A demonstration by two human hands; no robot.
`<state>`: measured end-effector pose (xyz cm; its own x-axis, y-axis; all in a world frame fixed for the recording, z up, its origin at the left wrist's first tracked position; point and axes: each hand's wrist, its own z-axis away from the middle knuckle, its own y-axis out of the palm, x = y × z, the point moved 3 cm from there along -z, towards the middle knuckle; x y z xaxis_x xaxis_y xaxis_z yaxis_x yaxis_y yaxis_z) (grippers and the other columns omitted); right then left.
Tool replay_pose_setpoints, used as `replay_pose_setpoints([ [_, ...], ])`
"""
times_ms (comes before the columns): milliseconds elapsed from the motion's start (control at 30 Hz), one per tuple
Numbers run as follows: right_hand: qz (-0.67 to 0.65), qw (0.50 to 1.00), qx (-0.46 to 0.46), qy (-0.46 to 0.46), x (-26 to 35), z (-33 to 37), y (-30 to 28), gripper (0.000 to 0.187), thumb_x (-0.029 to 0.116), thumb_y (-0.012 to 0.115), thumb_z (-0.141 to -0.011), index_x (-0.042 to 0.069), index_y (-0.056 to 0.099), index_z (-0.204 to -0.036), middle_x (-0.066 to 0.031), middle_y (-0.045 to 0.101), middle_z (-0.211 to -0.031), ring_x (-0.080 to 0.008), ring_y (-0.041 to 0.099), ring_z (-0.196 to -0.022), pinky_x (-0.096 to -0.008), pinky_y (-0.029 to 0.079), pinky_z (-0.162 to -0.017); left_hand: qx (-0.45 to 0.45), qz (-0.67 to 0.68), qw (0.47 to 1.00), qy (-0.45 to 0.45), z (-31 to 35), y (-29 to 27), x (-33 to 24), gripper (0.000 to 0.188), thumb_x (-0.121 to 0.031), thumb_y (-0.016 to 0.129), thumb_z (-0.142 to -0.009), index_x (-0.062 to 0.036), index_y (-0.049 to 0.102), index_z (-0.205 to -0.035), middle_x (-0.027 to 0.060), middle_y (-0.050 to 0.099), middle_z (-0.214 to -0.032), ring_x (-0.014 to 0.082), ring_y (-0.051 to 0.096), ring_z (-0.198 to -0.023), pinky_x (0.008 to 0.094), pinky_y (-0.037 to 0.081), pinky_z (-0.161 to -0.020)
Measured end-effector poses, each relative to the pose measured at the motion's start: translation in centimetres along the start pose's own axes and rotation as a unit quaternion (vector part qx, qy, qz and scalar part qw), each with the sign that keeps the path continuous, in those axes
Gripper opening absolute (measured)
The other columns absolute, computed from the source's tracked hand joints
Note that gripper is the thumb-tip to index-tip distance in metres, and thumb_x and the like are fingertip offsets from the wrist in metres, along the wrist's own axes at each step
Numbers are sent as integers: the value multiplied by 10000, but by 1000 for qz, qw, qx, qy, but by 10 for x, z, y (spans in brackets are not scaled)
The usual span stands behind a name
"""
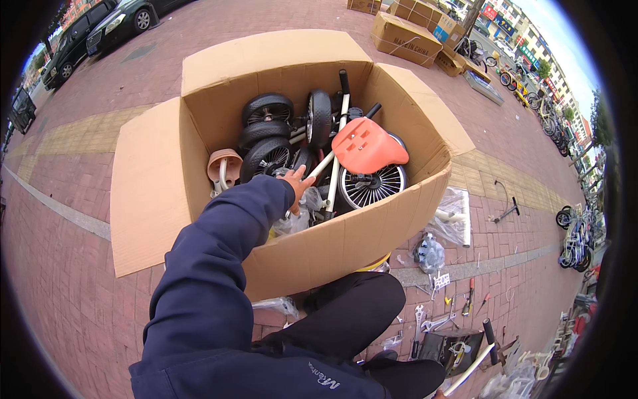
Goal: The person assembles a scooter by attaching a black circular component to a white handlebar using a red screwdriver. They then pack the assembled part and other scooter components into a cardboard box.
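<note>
My left hand (296,187) reaches into a large open cardboard box (345,239), its fingers spread beside white tubes and a clear plastic bag (296,221). The box holds several black wheels (267,157), a spoked wheel (372,189), a white bike frame (333,179) with black grips, and an orange-red seat (369,145). A brownish-pink cup-shaped part (224,166) lies at its left wall. At the bottom edge, only a sliver of my right hand (439,395) shows, at the lower end of a white handlebar (473,366) with black grips; its fingers are mostly cut off.
Wrenches (438,323), screwdrivers (469,297) and bagged parts (430,254) lie on the brick paving to the right. A hand pump (507,210) lies farther out. Taped cartons (405,40) are stacked behind the box; small bikes (577,238) stand at far right, parked cars (119,25) at far left.
</note>
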<state>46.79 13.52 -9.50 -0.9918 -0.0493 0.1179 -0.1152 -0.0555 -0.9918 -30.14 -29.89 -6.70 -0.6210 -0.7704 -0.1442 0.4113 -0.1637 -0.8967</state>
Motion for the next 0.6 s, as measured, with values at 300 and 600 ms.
replay_pose_setpoints([
  [300,-88,988,111,-67,152,88,47,331,270,728,-890,-47,692,-975,-252,697,-830,-407,687,-766,-481,524,-716,-81,-66,984,146,-37,55,5,312,-167,674,-874,-132,678,-1184,103,699,-1158,335,497,-1379,494,470,-1053],
  [600,-105,977,151,-108,189,86,63,331,269,726,-892,-48,692,-982,-244,699,-832,-394,688,-766,-473,526,-713,-326,54,856,-398,27,-35,200,140,-184,542,-978,-96,600,-1070,184,736,-1004,393,718,-972,500,567,-841],
])
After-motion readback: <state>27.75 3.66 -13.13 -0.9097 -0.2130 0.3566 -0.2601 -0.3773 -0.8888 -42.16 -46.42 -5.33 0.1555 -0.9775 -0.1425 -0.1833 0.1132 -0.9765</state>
